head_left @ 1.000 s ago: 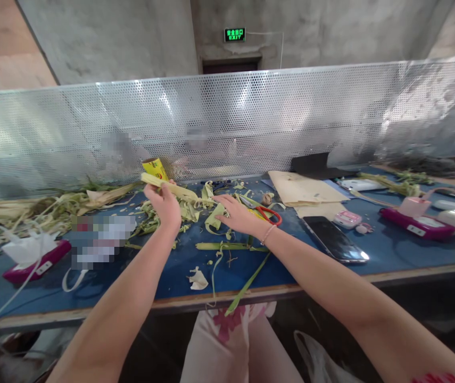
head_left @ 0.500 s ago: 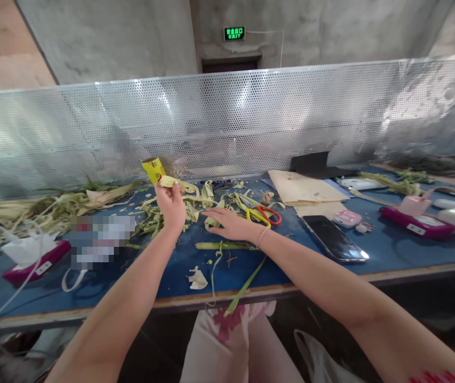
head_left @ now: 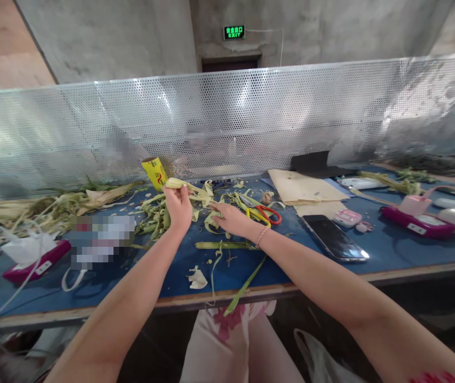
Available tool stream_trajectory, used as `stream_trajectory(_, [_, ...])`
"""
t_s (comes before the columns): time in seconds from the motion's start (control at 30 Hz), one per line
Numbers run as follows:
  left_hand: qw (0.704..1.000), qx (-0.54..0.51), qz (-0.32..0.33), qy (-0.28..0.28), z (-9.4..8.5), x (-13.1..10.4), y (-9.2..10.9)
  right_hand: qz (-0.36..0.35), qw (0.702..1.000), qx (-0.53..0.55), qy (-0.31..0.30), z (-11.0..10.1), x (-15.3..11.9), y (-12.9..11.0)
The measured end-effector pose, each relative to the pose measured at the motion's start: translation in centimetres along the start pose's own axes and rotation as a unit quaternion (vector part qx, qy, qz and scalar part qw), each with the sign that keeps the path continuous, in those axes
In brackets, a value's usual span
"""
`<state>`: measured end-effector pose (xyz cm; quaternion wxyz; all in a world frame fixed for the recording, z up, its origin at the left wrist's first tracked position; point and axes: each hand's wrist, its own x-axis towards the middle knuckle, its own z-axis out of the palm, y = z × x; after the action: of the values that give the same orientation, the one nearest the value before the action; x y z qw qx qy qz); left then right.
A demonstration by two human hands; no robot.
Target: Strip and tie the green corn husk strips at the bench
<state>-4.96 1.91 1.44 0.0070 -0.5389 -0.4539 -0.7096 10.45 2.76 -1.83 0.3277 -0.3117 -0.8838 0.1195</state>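
My left hand (head_left: 179, 210) is closed on a pale corn husk strip (head_left: 197, 192), pinched between thumb and fingers above the table. From that grip the strip trails right toward loose husk pieces. My right hand (head_left: 231, 221), with a thin bracelet at the wrist, reaches in low over the table. Its fingers are apart, and their tips are at the husk scraps (head_left: 211, 224) near the strip's far end. Scissors with red and yellow handles (head_left: 267, 214) lie just beyond the right hand. A green stalk piece (head_left: 223, 245) rests in front of it.
Dry husks (head_left: 99, 198) pile at the left. A yellow tube (head_left: 154, 173) stands by the perforated metal screen (head_left: 275, 122). Right of my hands lie brown paper (head_left: 303, 186), a phone (head_left: 334, 238) and a pink case (head_left: 347, 218). Purple boxes (head_left: 416, 222) with cables sit farther out.
My left hand has moved slightly right with the husk strip, which now stretches straighter toward the right. My right hand's fingers have drawn in a little at the scraps.
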Motion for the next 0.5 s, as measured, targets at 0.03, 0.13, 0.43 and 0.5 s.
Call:
stream_trajectory(0.03, [0.999, -0.005, -0.015, 0.028, -0.1, 0.4, -0.2, 0.016, 1.000, 0.008, 0.012, -0.2, 0.0, 0.0])
stream_trajectory(0.13, [0.994, -0.027, -0.080, 0.070, -0.4, 1.3, -0.8, 0.050, 0.998, 0.019, 0.014, -1.1, -0.2, -0.2])
stream_trajectory(0.43, [0.980, -0.012, -0.111, -0.165, 0.6, -0.6, 0.0, -0.011, 0.983, 0.031, 0.179, -3.6, -0.1, 0.7])
stream_trajectory(0.5, [0.972, 0.008, -0.091, -0.215, 0.8, -1.2, 0.8, -0.007, 0.979, 0.068, 0.193, -3.3, -0.1, 0.6])
